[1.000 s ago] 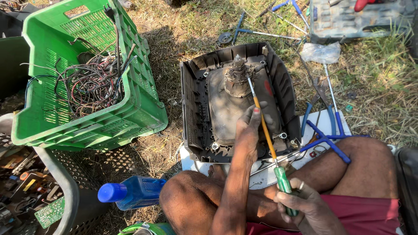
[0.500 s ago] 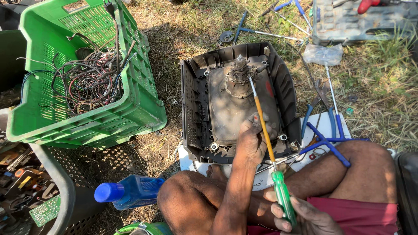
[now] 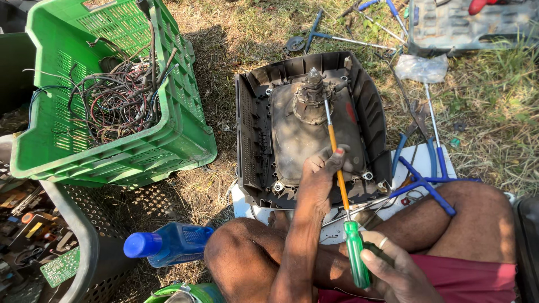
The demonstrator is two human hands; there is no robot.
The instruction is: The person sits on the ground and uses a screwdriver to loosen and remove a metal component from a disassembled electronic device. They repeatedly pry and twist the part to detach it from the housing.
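The right hand (image 3: 393, 269) is clenched around the green handle of a long screwdriver (image 3: 341, 191), whose tip reaches the neck of the picture tube (image 3: 311, 120) lying face down in a dark television housing (image 3: 250, 140) on the grass. The left hand (image 3: 320, 174) pinches the screwdriver's orange shaft, resting on the tube's back. Beside the housing stand a green crate (image 3: 185, 143) of tangled wires (image 3: 115, 101) and a blue bottle (image 3: 168, 244).
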